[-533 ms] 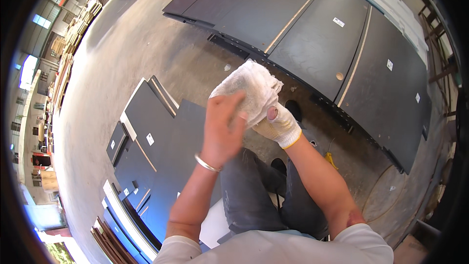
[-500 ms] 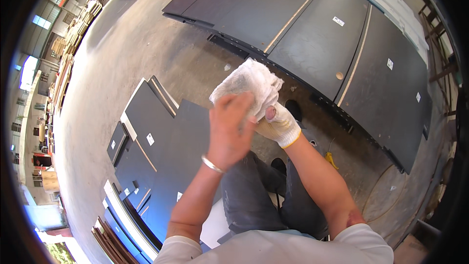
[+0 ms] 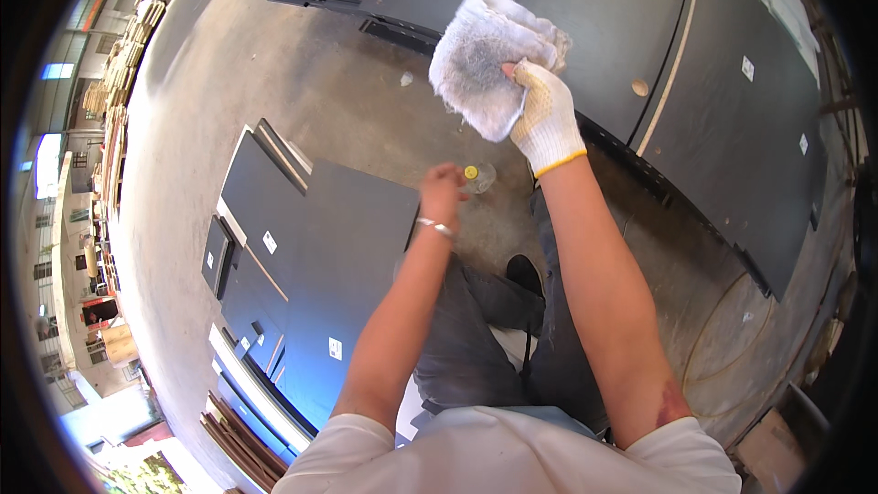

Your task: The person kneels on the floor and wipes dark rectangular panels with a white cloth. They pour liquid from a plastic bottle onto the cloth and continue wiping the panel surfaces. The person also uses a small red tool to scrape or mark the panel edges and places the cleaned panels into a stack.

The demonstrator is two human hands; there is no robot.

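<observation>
A white fluffy cloth [image 3: 485,59] with a grey smudge is held up by my right hand [image 3: 547,119], which wears a white knit glove with a yellow cuff. The gloved thumb presses on the cloth, its tip bare through the glove; the other fingers are hidden behind. My left hand [image 3: 443,192], bare with a silver bangle, hangs lower, fingers loosely bent and apart with nothing visibly held. Just beside its fingertips in the picture is a clear bottle [image 3: 483,181] with a yellow cap, on the floor; I cannot tell if they touch.
Large dark panels [image 3: 585,27] with white labels lie on a low frame ahead and to the right. More dark panels [image 3: 352,220] are stacked at my left, beside brown strips [image 3: 240,439]. A thin hose [image 3: 700,348] curls on the concrete floor [image 3: 210,110]. Timber piles stand far left.
My right hand has lifted the cloth forward. My left hand has come off the cloth and moved down. The capped bottle on the floor now shows.
</observation>
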